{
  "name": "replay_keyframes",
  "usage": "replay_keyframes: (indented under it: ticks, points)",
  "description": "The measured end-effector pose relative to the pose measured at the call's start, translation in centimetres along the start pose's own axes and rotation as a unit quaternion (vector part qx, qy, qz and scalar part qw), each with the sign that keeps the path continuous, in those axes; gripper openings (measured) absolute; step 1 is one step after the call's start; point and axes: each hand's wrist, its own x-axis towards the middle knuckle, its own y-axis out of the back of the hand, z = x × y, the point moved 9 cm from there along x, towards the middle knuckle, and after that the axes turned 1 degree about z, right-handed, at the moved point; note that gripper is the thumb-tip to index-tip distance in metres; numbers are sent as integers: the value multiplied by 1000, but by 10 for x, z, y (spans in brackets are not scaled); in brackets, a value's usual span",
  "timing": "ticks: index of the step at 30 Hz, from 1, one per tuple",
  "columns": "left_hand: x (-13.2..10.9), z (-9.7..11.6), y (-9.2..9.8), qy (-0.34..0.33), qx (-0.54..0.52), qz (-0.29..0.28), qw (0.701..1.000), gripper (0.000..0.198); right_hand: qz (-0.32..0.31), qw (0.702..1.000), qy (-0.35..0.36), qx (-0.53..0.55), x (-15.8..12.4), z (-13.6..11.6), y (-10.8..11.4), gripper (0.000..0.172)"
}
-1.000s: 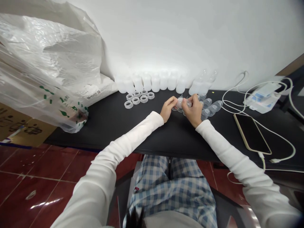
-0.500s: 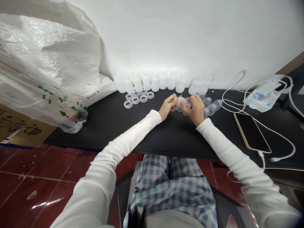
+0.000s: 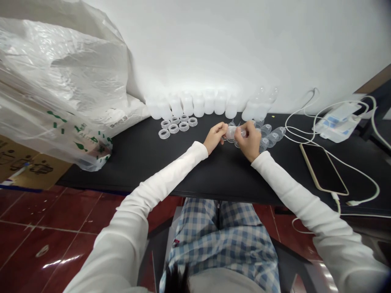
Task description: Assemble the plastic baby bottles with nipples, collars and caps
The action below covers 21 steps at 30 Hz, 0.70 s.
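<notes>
Between my two hands is a whitish bottle collar (image 3: 231, 132) with a clear teat sticking out on its right side. My left hand (image 3: 216, 136) pinches the collar's left edge. With thumb and fingers, my right hand (image 3: 249, 142) grips the teat end, covering part of it. Several clear teats lie on the table just beneath and behind the hands, partly hidden. Right of my right hand lie several clear domed caps (image 3: 273, 139). Loose collar rings (image 3: 174, 128) sit in two rows to the left of my left hand.
White bottles (image 3: 198, 106) stand in a row along the wall; two at the right (image 3: 264, 108) have clear tops. A large plastic bag (image 3: 76, 73) and a cardboard box (image 3: 33, 167) are at left. A phone (image 3: 324, 169), cables and white adapter (image 3: 339, 122) occupy the right.
My right hand has shifted slightly left and its fingers have changed their grip on the teat end. The held collar has turned a little. My left hand stays nearly in place.
</notes>
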Motion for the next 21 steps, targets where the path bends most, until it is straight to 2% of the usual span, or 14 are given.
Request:
replay_keyframes:
  ticks: [5, 9, 13, 17, 21]
  points:
    - [-11, 22, -8, -138, 127, 12, 982, 39, 104, 986, -92, 89, 0, 17, 13, 52]
    - [-20, 34, -11, -201, 180, 12, 963, 30, 123, 980, -108, 111, 1, 19, 13, 55]
    - [-19, 30, -6, -182, 159, 25, 970, 35, 90, 985, -102, 104, -2, 13, 6, 53]
    - [-17, 22, -6, -151, 81, 32, 985, 40, 79, 993, -80, 46, -3, 6, 7, 51]
    - [-14, 11, -8, -89, 11, 33, 995, 38, 62, 997, -36, -25, -1, 1, 8, 46]
